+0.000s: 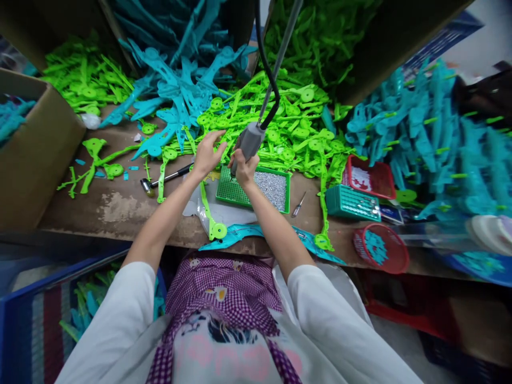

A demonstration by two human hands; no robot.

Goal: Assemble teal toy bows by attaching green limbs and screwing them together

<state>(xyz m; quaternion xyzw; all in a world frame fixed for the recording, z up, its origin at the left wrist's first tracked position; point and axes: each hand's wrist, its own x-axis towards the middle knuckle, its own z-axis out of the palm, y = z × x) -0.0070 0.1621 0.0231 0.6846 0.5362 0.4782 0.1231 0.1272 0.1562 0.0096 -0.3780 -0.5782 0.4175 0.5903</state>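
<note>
My right hand [245, 169] is wrapped round a grey electric screwdriver [252, 140] that hangs from a rod and a black cable. It is above a green basket tray [288, 192] of small silvery screws. To the left, my left hand [208, 154] is raised with its fingers apart and curved, and I see nothing in it. Below that hand a lime-green plastic part [208, 213] reaches down to the table edge. A long turquoise plastic part [240, 234] lies along this edge. Whether the screwdriver's tip touches anything is hidden.
Lime-green parts [280, 128] are heaped behind the hands, with turquoise parts [180, 96] to their left. A hammer [166, 178] and a small screwdriver [298, 205] lie on the table [120, 208]. Baskets, including a red one [362, 250], and stacked turquoise parts [420, 117] stand right.
</note>
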